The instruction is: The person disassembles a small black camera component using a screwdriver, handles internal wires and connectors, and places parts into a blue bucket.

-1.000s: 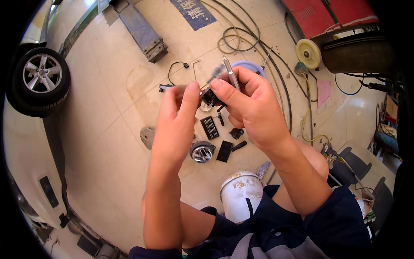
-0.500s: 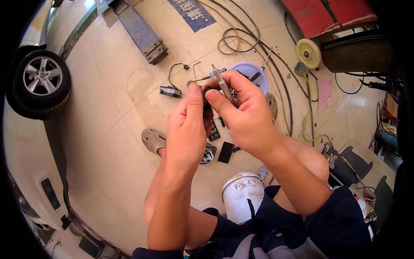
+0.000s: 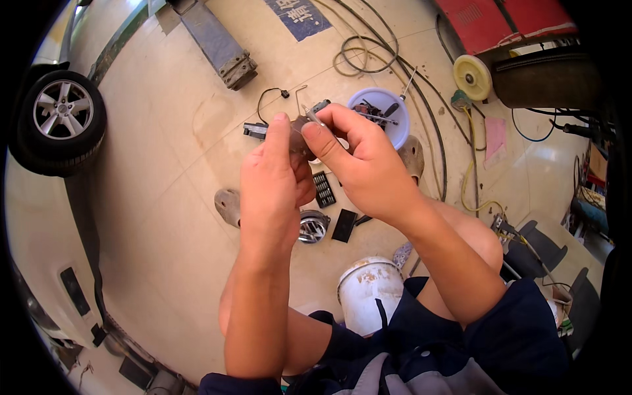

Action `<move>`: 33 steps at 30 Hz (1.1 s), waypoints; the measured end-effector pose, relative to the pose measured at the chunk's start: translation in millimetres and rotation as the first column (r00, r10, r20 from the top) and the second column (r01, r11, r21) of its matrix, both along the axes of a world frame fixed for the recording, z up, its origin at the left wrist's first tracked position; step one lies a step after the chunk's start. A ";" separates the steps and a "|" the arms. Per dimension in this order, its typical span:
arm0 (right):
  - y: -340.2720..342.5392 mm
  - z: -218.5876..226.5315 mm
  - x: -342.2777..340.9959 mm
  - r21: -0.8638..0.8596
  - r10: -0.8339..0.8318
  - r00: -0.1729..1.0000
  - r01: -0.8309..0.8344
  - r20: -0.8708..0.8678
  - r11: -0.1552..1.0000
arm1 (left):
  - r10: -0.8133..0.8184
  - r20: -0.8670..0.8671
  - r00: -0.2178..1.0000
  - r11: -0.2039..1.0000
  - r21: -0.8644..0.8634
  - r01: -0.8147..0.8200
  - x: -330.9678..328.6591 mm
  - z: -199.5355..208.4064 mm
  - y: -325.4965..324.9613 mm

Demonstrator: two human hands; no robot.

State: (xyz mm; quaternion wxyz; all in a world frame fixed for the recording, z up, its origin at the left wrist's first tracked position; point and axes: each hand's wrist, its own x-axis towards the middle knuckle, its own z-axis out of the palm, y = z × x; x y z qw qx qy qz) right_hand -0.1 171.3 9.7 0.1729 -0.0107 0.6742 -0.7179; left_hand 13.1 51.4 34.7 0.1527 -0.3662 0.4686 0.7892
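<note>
My left hand is closed around a small dark brown part, its thumb pointing up along one side. Close against it, my right hand pinches a slim metal screwdriver between thumb and forefinger, the tip angled up and away to the left. Fingers hide much of the part, so I cannot tell whether the tool touches it. Below the hands lie a black bit case, a round chrome emblem and a flat black case piece.
A pale bowl of tools and small parts stands beyond my right hand. Past my left hand sits a dark module with a cable. A worn white bucket is between my legs. Hoses curve across the floor; a wheel is far left.
Both hands have shifted a little to the left. The screwdriver has tilted further left, and the brown part has turned so more of it shows.
</note>
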 end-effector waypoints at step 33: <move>12.2 19.2 -10.0 -0.081 0.082 0.997 -0.083 -0.011 0.993 | -0.250 -0.056 0.967 0.951 -0.202 0.234 -1.0 10.4 -8.3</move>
